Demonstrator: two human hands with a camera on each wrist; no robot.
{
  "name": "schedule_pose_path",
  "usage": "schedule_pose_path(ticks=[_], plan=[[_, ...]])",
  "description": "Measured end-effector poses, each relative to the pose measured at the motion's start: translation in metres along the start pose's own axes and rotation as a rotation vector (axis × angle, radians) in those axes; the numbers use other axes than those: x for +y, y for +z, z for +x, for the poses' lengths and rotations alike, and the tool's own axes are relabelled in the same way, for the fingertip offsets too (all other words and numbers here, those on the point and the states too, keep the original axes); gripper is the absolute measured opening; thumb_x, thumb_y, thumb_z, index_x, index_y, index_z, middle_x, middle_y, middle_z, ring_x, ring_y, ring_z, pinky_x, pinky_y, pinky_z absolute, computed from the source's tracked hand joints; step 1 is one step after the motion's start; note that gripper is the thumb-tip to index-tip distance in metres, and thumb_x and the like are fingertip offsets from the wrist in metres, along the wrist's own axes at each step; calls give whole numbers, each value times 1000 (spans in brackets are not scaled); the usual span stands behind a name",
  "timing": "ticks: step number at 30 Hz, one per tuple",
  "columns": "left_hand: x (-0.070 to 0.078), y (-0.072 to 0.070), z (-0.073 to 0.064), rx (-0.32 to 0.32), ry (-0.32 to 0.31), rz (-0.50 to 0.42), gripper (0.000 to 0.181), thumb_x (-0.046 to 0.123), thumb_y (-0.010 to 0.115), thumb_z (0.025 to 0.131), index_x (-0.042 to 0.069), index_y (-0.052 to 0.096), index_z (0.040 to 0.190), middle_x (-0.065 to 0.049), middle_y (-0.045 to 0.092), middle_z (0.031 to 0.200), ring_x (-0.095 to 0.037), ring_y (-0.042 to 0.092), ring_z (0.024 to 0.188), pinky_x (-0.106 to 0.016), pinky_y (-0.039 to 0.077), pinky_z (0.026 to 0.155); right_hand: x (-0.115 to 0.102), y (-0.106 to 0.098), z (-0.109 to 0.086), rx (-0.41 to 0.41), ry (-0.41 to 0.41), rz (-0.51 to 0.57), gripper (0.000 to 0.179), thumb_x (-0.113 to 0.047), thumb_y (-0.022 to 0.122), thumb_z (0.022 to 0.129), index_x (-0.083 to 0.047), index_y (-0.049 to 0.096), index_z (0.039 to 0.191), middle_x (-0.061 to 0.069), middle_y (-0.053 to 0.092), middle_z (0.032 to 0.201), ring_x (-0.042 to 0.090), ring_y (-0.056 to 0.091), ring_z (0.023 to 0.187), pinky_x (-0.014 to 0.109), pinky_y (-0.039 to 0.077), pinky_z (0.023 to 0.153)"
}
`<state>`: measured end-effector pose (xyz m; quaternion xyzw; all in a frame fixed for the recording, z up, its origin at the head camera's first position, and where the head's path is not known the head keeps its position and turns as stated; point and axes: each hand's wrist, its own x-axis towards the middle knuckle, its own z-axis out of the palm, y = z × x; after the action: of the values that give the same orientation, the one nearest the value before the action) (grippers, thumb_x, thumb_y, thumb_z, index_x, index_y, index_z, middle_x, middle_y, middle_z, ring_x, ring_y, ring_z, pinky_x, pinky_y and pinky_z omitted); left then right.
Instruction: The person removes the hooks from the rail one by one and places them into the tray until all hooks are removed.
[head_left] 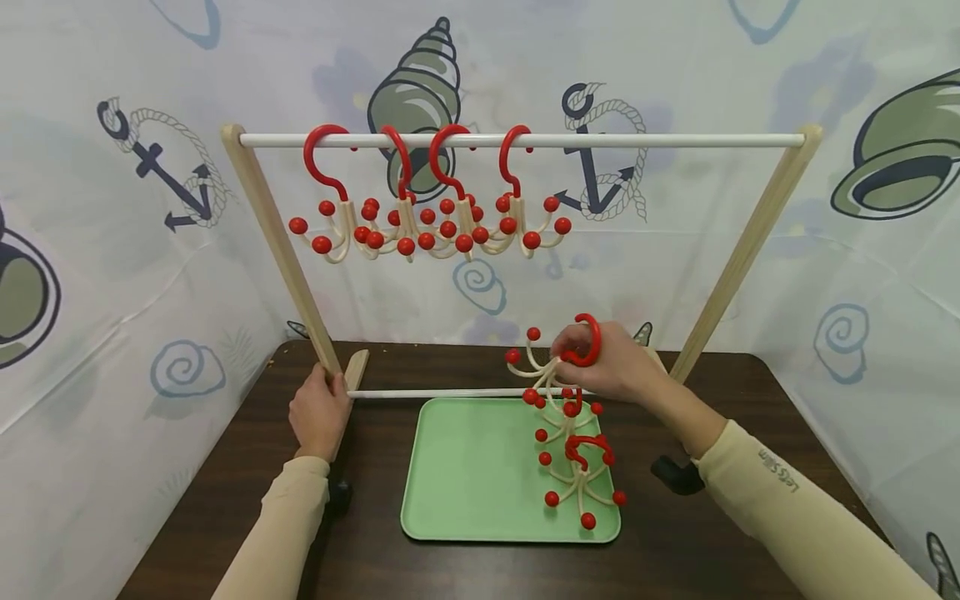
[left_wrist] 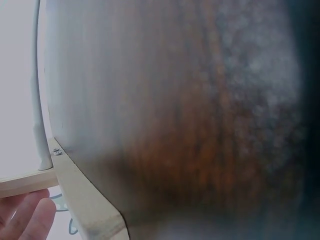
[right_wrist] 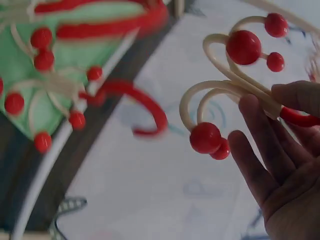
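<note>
My right hand [head_left: 611,367] pinches a hanger [right_wrist: 257,95] by its cream stem, between thumb and fingers. This hanger has a red hook, and its curved cream arms end in red balls. It is held above the back right of a green tray [head_left: 480,475], where two similar hangers, a front one [head_left: 580,481] and a back one [head_left: 564,423], lie overlapping along the right side. My left hand [head_left: 318,417] grips the left wooden post [head_left: 281,250] of a rack near its foot. Only some of its fingers [left_wrist: 37,220] show in the left wrist view.
Several matching hangers [head_left: 457,212] hang close together on the left and middle of the rack's white top rod [head_left: 675,140]. A lower white rod [head_left: 427,393] runs behind the tray. The right post [head_left: 750,242] stands beyond my right forearm. The dark wooden table [head_left: 675,558] carries everything.
</note>
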<state>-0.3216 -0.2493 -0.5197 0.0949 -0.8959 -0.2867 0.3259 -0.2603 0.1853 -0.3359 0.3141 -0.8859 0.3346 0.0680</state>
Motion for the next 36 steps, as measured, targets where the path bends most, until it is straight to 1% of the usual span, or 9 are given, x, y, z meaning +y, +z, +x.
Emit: schedule_pose_path(ticks=[1,5,8,12,15,20,24,30,36], plan=[[0,0,0,0,-5,1,17,19,61,95,2,60,99,-18,64,81,-44,61,69,-60,42,60,-1,7,3,-20,-4,-2,11,-6,69,85,-8,72,94,-3,72,86,9,59,68,30,46,62],[3,0,0,-21,-22,-4,19,20,60,96,2,60,101,-18,65,82,-43,62,70,-59,43,61,-3,32,12,-109,43,-28,16,-9,67,89,-9,75,103,-4,65,62,8,43,50,27,38,53],[4,0,0,-40,-23,-7,20,21,58,97,2,60,103,-18,65,84,-42,62,71,-58,43,61,0,47,16,-166,79,-57,17,-8,66,89,-11,77,102,-5,61,59,9,40,51,27,35,53],[4,1,0,-39,-30,-3,19,20,59,97,2,61,103,-17,65,84,-41,62,72,-58,43,62,6,65,21,-209,104,-119,17,-5,65,88,-11,78,97,-7,70,81,12,47,60,27,36,58],[2,0,-1,-38,-30,-5,19,20,59,97,2,61,103,-17,65,84,-40,62,71,-57,43,61,9,74,23,-235,131,-137,15,-4,66,88,-9,77,96,-4,72,87,15,56,65,28,43,61],[-1,0,0,-40,-27,-4,19,20,59,97,2,61,104,-17,65,84,-40,62,71,-57,43,61,14,85,21,-296,168,-178,13,-2,67,87,-12,75,91,-1,71,88,16,64,79,30,50,70],[-3,0,1,-35,-30,0,19,20,59,96,3,61,103,-16,65,84,-40,62,71,-57,43,61,15,90,19,-345,214,-180,11,-3,67,88,-13,73,90,0,70,87,12,57,65,28,46,61],[-2,0,1,-33,-25,-5,19,20,59,97,3,61,103,-16,65,84,-40,62,71,-57,43,61,18,93,17,-404,281,-197,3,-13,70,90,-12,70,88,0,63,71,12,52,51,27,43,54],[-2,1,1,-33,-26,2,20,22,59,97,3,60,103,-16,65,84,-40,62,71,-57,43,61,21,93,17,-462,310,-243,12,-18,70,92,-9,72,99,5,70,97,13,61,69,34,50,70]])
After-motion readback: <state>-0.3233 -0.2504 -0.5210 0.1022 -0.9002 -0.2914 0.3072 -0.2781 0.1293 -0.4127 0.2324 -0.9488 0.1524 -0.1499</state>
